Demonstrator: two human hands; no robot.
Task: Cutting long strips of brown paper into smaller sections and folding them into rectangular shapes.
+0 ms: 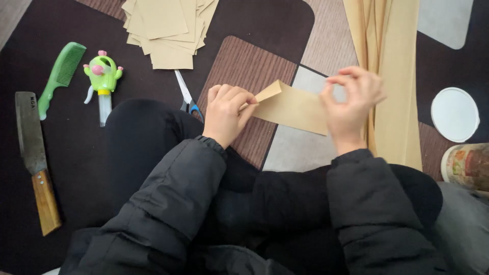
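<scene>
Above your knees, your left hand pinches one folded end of the tan paper, and your right hand pinches its other end. Left of the paper lie scissors, a green comb and a knife.
</scene>
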